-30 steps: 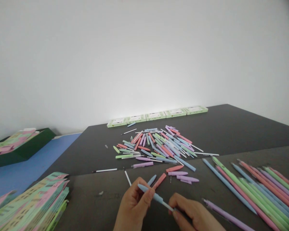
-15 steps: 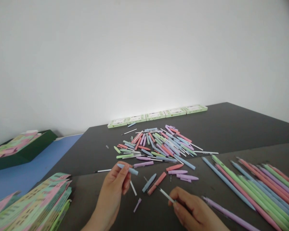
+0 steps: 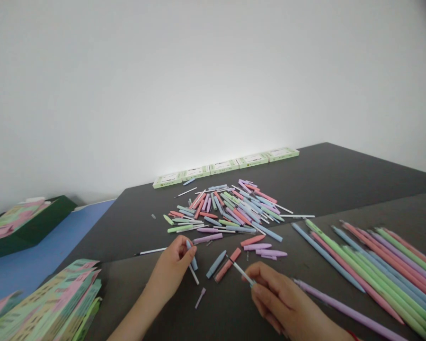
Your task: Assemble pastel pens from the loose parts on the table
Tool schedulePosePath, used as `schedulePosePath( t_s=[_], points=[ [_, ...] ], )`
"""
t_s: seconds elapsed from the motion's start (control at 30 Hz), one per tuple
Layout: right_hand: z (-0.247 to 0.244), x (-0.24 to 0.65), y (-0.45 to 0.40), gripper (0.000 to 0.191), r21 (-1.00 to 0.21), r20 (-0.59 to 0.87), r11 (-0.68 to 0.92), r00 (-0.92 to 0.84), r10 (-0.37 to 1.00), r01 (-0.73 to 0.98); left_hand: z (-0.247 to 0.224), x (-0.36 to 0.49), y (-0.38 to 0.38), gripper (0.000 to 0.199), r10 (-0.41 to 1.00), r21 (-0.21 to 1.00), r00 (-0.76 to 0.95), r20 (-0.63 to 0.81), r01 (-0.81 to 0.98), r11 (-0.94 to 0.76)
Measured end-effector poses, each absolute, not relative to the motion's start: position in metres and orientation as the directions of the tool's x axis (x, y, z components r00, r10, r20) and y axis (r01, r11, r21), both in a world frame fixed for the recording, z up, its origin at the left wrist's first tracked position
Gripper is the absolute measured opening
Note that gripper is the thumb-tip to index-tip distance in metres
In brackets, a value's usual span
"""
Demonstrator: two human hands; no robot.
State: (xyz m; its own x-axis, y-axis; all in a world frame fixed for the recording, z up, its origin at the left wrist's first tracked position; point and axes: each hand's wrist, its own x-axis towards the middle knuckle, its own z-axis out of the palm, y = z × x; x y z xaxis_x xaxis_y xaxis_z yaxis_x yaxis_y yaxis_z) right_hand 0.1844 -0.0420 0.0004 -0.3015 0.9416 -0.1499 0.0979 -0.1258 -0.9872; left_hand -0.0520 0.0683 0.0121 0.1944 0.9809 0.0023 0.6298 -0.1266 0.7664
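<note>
My left hand (image 3: 167, 271) pinches a blue tapered pen barrel piece (image 3: 192, 258) between thumb and fingers. Just below it, a white refill (image 3: 194, 274) slants down over the table. A second pen refill (image 3: 242, 272), white with a dark tip, is gripped in my right hand (image 3: 287, 298), its tip aimed up and to the left. Between the hands lie a blue barrel piece (image 3: 216, 264), a red barrel piece (image 3: 227, 265) and a small purple capped part (image 3: 200, 298). A red tapered piece (image 3: 252, 240) and purple pieces (image 3: 257, 246) sit just beyond.
A heap of pastel pen parts and refills (image 3: 234, 208) covers the table's middle. Flat boxes (image 3: 223, 166) line the wall edge. Several assembled-looking pens (image 3: 376, 274) lie at right. Printed packaging (image 3: 53, 303) is stacked at left, near a dark green tray (image 3: 39, 227).
My left hand has turned the blue barrel piece from nearly level to steeply upright. The refill in my right hand has tilted slightly steeper. The whole view has shifted a little.
</note>
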Motion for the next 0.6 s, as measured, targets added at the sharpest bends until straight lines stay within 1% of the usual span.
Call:
schedulePosePath(
  t_s=[0.07, 0.1, 0.13, 0.17, 0.27, 0.33, 0.4, 0.5, 0.6],
  points=[
    [0.002, 0.186, -0.04, 0.028, -0.985, -0.155, -0.172, -0.29, 0.944, -0.034, 0.017, -0.051, 0.067, 0.03, 0.984, 0.731, 0.169, 0.061, 0.663, -0.16],
    [0.003, 0.187, -0.04, 0.033, -0.975, -0.151, -0.191, -0.291, 0.945, -0.111, 0.021, -0.048, 0.064, 0.037, 0.983, 0.725, 0.155, 0.095, 0.666, -0.175],
    [0.004, 0.188, -0.039, 0.037, -0.959, -0.144, -0.207, -0.296, 0.944, -0.193, 0.025, -0.044, 0.06, 0.04, 0.979, 0.725, 0.158, 0.13, 0.659, -0.202],
    [0.005, 0.189, -0.038, 0.039, -0.935, -0.135, -0.224, -0.308, 0.942, -0.275, 0.031, -0.037, 0.055, 0.037, 0.973, 0.745, 0.187, 0.134, 0.629, -0.223],
    [0.005, 0.192, -0.037, 0.042, -0.845, -0.1, -0.265, -0.35, 0.931, -0.464, 0.045, -0.015, 0.039, 0.032, 0.941, 0.817, 0.335, 0.044, 0.531, -0.227],
    [0.004, 0.193, -0.036, 0.042, -0.81, -0.085, -0.281, -0.371, 0.925, -0.515, 0.05, -0.004, 0.034, 0.029, 0.918, 0.819, 0.397, 0.019, 0.52, -0.242],
    [0.003, 0.194, -0.035, 0.043, -0.793, -0.079, -0.286, -0.375, 0.923, -0.538, 0.052, -0.001, 0.037, 0.024, 0.916, 0.783, 0.4, 0.04, 0.557, -0.278],
    [0.002, 0.194, -0.034, 0.042, -0.785, -0.065, -0.275, -0.368, 0.928, -0.555, 0.054, -0.013, 0.049, 0.017, 0.937, 0.689, 0.338, 0.092, 0.658, -0.305],
    [0.003, 0.194, -0.035, 0.038, -0.777, -0.061, -0.258, -0.339, 0.939, -0.575, 0.057, -0.034, 0.064, 0.018, 0.958, 0.61, 0.272, 0.091, 0.745, -0.269]
  ],
)
